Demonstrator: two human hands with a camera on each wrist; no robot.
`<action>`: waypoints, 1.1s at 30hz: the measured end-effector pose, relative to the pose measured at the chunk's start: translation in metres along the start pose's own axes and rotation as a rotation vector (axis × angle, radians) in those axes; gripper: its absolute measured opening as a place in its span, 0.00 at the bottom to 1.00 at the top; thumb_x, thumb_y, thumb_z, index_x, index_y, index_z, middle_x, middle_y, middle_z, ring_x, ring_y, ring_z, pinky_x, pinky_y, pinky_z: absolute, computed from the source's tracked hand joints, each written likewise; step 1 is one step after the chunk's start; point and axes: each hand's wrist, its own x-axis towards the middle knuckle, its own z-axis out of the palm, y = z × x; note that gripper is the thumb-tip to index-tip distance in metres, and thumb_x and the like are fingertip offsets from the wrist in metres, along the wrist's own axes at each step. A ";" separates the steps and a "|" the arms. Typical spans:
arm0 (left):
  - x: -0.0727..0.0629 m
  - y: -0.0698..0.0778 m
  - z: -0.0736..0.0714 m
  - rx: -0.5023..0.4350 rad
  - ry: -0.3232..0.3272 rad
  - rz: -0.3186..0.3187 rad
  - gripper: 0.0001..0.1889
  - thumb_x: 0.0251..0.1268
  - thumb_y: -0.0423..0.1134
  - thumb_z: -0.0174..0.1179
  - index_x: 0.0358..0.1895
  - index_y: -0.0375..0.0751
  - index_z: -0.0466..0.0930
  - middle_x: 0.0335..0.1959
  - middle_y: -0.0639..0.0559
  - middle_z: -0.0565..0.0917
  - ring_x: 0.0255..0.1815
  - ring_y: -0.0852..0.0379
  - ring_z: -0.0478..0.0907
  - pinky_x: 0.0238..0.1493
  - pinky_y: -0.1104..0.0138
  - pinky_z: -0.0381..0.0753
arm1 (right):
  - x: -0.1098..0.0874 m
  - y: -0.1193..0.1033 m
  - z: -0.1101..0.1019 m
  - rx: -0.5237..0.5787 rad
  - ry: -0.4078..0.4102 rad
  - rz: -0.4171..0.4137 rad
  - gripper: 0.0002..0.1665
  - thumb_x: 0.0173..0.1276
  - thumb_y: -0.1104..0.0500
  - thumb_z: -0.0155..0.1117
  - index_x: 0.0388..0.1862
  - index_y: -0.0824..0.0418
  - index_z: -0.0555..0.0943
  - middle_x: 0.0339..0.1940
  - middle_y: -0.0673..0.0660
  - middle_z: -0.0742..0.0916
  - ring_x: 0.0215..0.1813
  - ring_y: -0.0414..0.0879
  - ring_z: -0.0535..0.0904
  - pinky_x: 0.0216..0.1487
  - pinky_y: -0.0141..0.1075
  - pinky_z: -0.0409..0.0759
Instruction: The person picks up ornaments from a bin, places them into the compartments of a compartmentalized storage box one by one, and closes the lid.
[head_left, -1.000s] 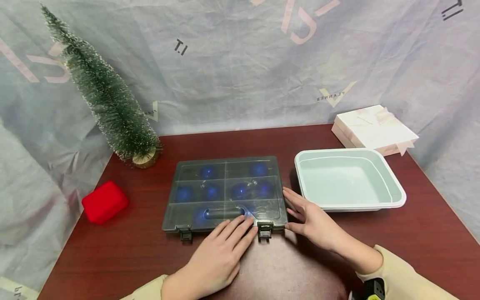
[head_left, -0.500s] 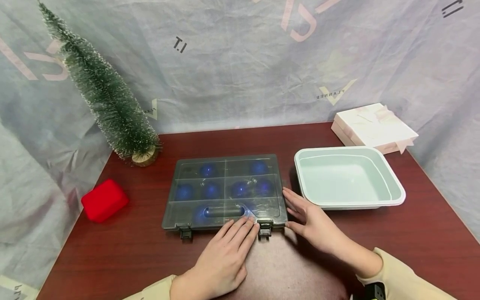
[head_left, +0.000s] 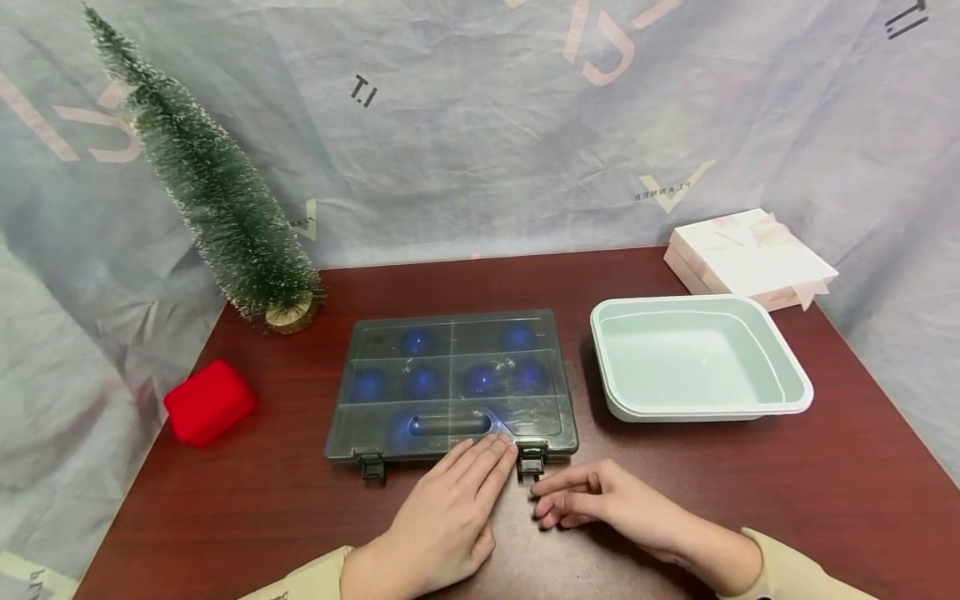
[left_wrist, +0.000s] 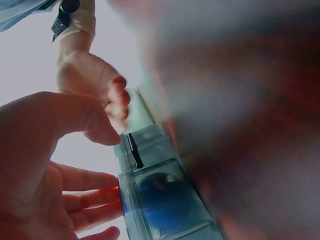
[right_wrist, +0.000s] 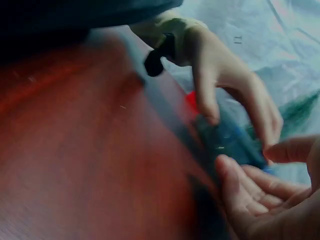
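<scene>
A flat storage case (head_left: pixel 510 421) with a clear grey lid lies closed on the table, several blue balls (head_left: pixel 482 380) showing through its compartments. My left hand (head_left: pixel 442 508) rests on the lid's front edge, just right of the handle slot, fingers straight and side by side. In the left wrist view its fingertips meet the case's edge (left_wrist: pixel 129 200) and one dark latch (left_wrist: pixel 134 150) shows. My right hand (head_left: pixel 600 504) hovers off the front right corner, fingers loosely bent, tips just below the right latch (head_left: pixel 531 463). Whether they touch it I cannot tell.
A pale green tray (head_left: pixel 705 358) stands right of the case, a white ribboned gift box (head_left: pixel 750 250) behind it. To the left are a red box (head_left: pixel 210 402) and a small frosted Christmas tree (head_left: pixel 225 208). A grey cloth (head_left: pixel 465 125) hangs behind the table.
My right hand has left the case's right side and moved toward me and left, near the right latch. The left hand shifted slightly right along the front edge. The case stays put.
</scene>
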 end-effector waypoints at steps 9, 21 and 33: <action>0.000 -0.001 -0.002 -0.012 -0.025 0.014 0.43 0.52 0.46 0.66 0.74 0.32 0.68 0.72 0.42 0.72 0.74 0.50 0.66 0.72 0.56 0.62 | 0.006 0.019 0.001 0.382 0.179 0.082 0.32 0.78 0.64 0.52 0.69 0.88 0.61 0.57 0.69 0.85 0.58 0.49 0.83 0.60 0.37 0.77; 0.000 -0.003 -0.003 0.001 -0.034 0.021 0.44 0.51 0.46 0.68 0.74 0.33 0.67 0.73 0.41 0.71 0.74 0.49 0.66 0.73 0.57 0.61 | 0.006 0.021 0.006 0.402 0.165 -0.012 0.25 0.76 0.68 0.55 0.65 0.85 0.70 0.56 0.67 0.86 0.56 0.48 0.84 0.59 0.36 0.77; 0.000 -0.004 -0.002 -0.001 -0.024 0.029 0.45 0.49 0.46 0.71 0.74 0.32 0.68 0.72 0.41 0.72 0.73 0.49 0.67 0.73 0.57 0.62 | 0.011 0.000 0.012 -0.652 0.380 -0.645 0.14 0.66 0.71 0.69 0.49 0.61 0.87 0.44 0.55 0.89 0.46 0.45 0.86 0.51 0.32 0.80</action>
